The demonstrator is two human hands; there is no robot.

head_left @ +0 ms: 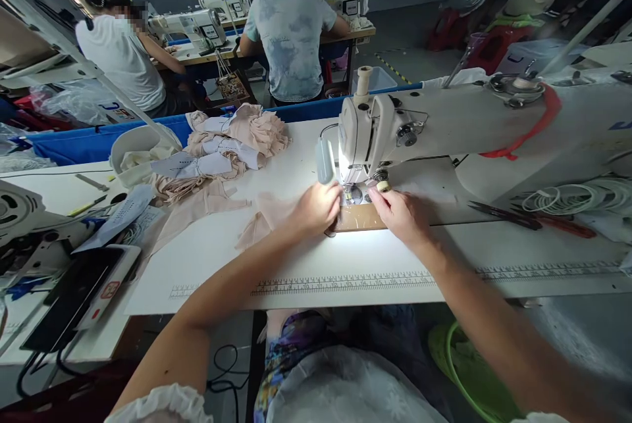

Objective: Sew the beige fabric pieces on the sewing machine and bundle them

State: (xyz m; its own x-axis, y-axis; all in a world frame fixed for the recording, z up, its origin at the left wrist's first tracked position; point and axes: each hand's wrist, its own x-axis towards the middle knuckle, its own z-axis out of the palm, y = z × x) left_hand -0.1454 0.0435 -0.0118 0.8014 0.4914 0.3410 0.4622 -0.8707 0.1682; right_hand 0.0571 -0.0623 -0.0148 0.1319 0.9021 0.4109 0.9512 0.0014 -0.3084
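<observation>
Whether the curled left hand point(318, 208) and right hand point(402, 212) grip anything at the white metal sewing machine point(351, 130), I cannot tell; sheer, pale-beige cloth point(264, 216) lies creased beside the left.

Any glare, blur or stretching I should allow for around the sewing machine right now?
Head view: a strong light whitens the table near the left hand and right hand; head view: the right forearm looks soft toward the lower right; head view: the floor behind lies dim; head view: wide-angle stretch shows toward the side edges.
</observation>
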